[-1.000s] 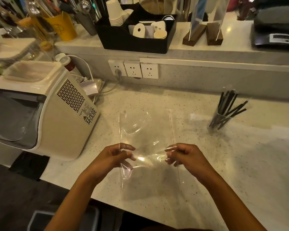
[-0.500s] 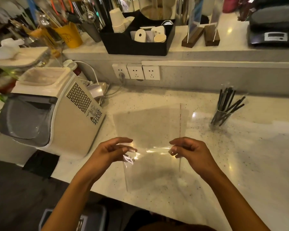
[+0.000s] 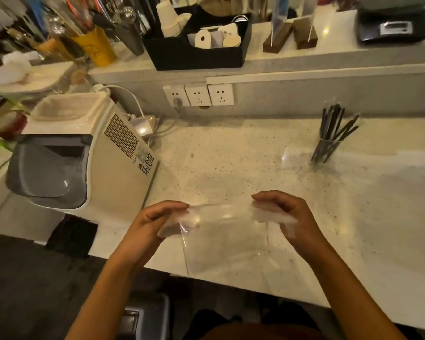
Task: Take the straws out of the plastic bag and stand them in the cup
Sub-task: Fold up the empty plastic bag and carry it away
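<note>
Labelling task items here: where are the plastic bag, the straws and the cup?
plastic bag [image 3: 225, 238]: head view, flat clear middle.
straws [image 3: 334, 123]: head view, dark stems above rim.
cup [image 3: 328, 149]: head view, clear wall.

The table is a pale speckled stone top running under a raised shelf. At its left end sits a cream machine with a grey front window. By the back wall lie a white plug adapter and its cable. Toward the right stands a clear cup holding dark straws. A clear plastic bag hangs over the near edge.
</note>
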A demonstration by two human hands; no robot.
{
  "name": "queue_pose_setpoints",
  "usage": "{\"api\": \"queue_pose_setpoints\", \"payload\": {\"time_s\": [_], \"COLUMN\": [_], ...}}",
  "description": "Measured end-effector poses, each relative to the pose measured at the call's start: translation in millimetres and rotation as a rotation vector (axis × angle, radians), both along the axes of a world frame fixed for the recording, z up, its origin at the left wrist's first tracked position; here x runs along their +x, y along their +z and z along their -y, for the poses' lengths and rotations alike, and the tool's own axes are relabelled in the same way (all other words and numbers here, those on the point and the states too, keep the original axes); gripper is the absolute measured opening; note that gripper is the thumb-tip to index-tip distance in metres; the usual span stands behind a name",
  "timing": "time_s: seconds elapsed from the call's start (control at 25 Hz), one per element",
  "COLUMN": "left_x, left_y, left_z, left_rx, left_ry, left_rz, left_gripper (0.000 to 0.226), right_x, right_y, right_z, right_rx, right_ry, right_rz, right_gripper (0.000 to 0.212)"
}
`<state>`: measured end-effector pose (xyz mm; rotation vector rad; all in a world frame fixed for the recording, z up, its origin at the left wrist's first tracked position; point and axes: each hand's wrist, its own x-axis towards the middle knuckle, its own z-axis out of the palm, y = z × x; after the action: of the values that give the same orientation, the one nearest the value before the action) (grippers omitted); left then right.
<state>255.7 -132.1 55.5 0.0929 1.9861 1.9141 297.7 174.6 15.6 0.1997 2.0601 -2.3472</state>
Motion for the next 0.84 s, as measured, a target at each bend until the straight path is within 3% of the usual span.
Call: {"api": "queue_pose_setpoints", "payload": {"time_s": [0.2, 0.28, 0.36, 0.56, 0.68, 0.84], "left_x": [21, 35, 56, 95, 104, 119], "left_y": [1, -12, -30, -68, -83, -99], "left_z": [28, 39, 39, 24, 8, -23], "left_rx": [0.215, 0.282, 0.227, 0.086, 0.063, -0.022], "left_ry": [0.035, 0.022, -0.035, -0.135, -0.223, -0.348], "left_rz": [0.129, 0.213, 0.276, 0.272, 0.315, 0.35], "left_gripper": [0.032, 0.055, 0.07, 0.05, 0.043, 0.033], "right_x": [34, 55, 77, 149, 191, 247], "right_y": [4, 0, -7, -16, -22, -30], "right_z": [38, 53, 64, 63, 56, 49], "right_rx": [-0.028, -0.036, -0.054, -0.078, -0.065, -0.259], "right_ry": [-0.126, -0.166, -0.217, -0.321, -0.419, -0.386], "right_rz": [0.028, 0.053, 0.088, 0.196, 0.335, 0.443], "right_gripper": [0.036, 0.039, 0.039, 0.042, 0.027, 0.063]}}
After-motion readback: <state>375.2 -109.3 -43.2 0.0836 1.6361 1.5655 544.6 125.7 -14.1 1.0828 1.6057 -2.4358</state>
